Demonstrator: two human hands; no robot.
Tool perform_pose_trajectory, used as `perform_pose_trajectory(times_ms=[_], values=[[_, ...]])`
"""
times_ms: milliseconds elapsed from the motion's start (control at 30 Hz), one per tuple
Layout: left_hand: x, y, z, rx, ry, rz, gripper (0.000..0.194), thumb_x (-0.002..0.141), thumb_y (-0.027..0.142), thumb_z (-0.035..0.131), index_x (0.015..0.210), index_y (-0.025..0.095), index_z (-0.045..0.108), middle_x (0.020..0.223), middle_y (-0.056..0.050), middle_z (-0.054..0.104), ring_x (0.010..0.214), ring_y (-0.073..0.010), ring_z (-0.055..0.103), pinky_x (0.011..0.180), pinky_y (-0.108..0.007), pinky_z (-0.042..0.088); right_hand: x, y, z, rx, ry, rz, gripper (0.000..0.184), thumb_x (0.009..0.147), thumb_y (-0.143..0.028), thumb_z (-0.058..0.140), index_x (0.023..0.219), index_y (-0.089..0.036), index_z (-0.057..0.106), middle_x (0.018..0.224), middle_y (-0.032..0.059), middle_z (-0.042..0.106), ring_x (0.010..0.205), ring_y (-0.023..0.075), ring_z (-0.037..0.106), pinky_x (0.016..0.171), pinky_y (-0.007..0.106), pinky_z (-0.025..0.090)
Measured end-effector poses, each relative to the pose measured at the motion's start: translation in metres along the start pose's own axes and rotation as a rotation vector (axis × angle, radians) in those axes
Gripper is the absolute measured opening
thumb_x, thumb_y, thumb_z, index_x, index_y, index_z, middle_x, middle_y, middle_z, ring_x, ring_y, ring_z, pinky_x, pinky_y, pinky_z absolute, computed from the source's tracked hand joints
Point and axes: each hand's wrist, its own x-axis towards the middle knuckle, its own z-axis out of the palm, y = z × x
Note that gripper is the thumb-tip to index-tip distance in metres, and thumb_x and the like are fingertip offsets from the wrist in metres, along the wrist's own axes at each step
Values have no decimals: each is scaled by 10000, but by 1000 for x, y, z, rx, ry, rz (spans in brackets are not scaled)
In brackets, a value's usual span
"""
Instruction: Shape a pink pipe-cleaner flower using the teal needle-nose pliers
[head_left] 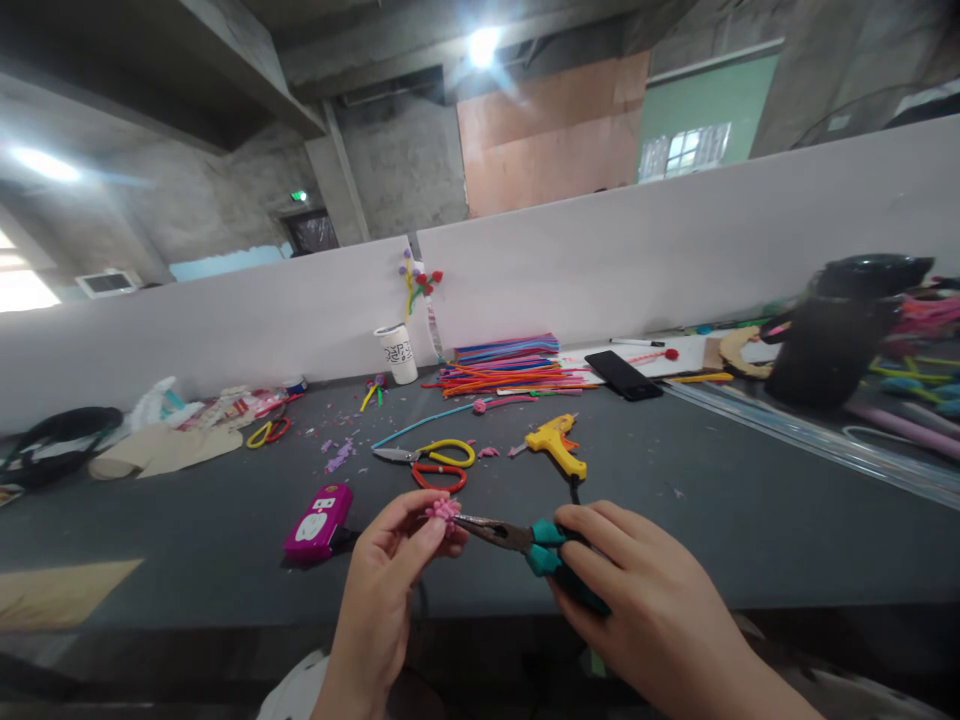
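Note:
Between the thumb and fingers of my left hand [394, 570] is a small pink pipe-cleaner flower [444, 511]. My right hand [645, 580] is wrapped round the teal and black handles of long-nose pliers [510, 535]. The pliers' tips point left and touch the flower; whether they grip part of it I cannot tell. Just beyond my hands lie scissors [431, 463] with one yellow and one red handle. A yellow glue gun [557, 445] rests to their right. Left of my left hand is a magenta power strip [320, 522].
A bundle of coloured pipe cleaners [510, 372] lies near the white partition, beside a white cup [396, 355]. Further right are a black phone [624, 376] and a large black jug [836, 330]. Second scissors [268, 432] and crumpled wrappers [240, 408] lie at the left.

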Motion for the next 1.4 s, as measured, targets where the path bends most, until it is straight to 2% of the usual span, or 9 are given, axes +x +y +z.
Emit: perform_pose_trajectory(times_ms=[167,267,600,733,867,1067,1267,1400], values=[[0,3,0,-93,22,-54,221,676,331,780,815,159,772,764,-59,759,640,-164,685,591,-243,560,1,-1,-2,-12,11,-2,134,790,-136,532,682,-212,558,848,58,671,744,193,605,646,308,488],[0,2,0,-112,36,-70,193,654,305,799,780,161,773,718,-41,752,603,-146,673,562,-224,557,1,-2,-2,-18,9,-6,130,789,-134,531,689,-213,554,855,60,668,741,190,600,636,306,480],[3,4,-2,-118,-5,-149,196,636,284,798,762,136,777,599,-46,722,525,-120,635,504,-187,516,-1,-3,1,-20,14,12,128,795,-142,526,691,-208,562,892,59,673,768,200,594,658,326,479],[4,2,-3,-68,0,-112,176,647,272,788,765,141,779,631,-49,733,544,-125,637,526,-200,522,-2,-4,3,21,-6,35,105,766,-129,552,701,-210,572,888,55,669,769,200,594,657,325,475],[3,1,-3,-13,8,-63,155,676,270,773,778,154,780,649,-40,738,555,-122,634,548,-201,522,-3,-4,4,-39,-14,20,121,763,-115,534,690,-207,564,901,65,670,771,201,581,656,327,457],[4,2,-5,-36,-21,-146,138,682,263,756,734,137,778,578,-38,707,528,-123,621,488,-187,494,-5,-3,5,-96,-8,-67,125,783,-114,536,707,-200,585,934,49,677,799,193,553,679,332,425],[6,0,-7,-15,3,-122,165,661,276,768,732,127,777,596,-39,708,518,-119,611,476,-189,496,-4,-4,8,39,-41,30,104,726,-116,582,691,-214,575,873,45,672,744,184,571,626,299,443],[6,1,-6,-25,13,-110,185,641,283,787,739,126,777,597,-36,710,523,-117,615,474,-181,495,-3,-5,8,31,-38,25,103,721,-113,576,684,-210,579,870,56,677,741,198,588,624,309,465]])
